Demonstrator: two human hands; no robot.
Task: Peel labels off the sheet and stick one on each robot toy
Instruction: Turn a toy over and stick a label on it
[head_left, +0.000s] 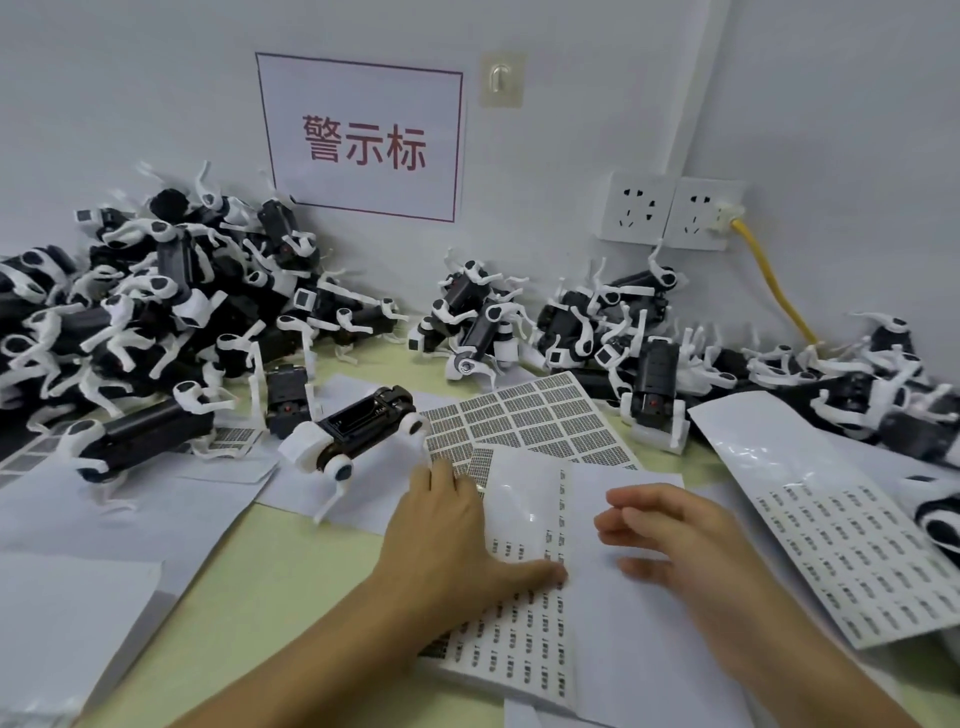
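- Two hands: left hand (441, 525) flat, pressing the near label sheet (524, 644); right hand (670, 540) loosely spread above it, holding nothing.
- Toy robots beyond counting: big pile (130, 306) far left, smaller piles (613, 322) far right.
- One robot toy (363, 426) lies just left of the hands.
- Wall sign (363, 140), two sockets (670, 213), yellow cable (774, 280).

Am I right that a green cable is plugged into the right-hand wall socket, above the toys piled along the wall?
Not quite: the head view shows the cable is yellow, not green. It is plugged into the right-hand wall socket, above the toys piled along the wall.

Toy piles (156, 312) crowd wall; label sheets (535, 421) cover front.
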